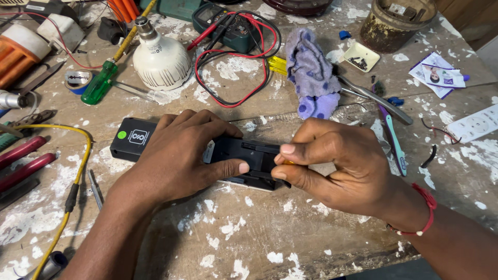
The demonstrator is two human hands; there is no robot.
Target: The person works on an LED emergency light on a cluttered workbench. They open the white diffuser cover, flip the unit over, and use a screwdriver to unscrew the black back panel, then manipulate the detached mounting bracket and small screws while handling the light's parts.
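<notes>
A black rectangular device (136, 139) lies flat on the paint-spattered wooden workbench (249, 238). My left hand (181, 155) rests over its middle, thumb pressed along the near edge, holding it down. My right hand (332, 163) is at the device's right end, thumb and forefinger pinched on a small orange-yellow piece (287, 162) against the black casing. A red thread bracelet (426, 210) circles my right wrist.
Behind the hands lie a white bulb (162, 59), a green-handled screwdriver (99, 83), a multimeter (228, 23) with red and black leads, a purple cloth (311, 72), a toothbrush (393, 140) and metal pliers (373, 96). A yellow cable (78, 171) and red-handled tools (23, 158) are at left.
</notes>
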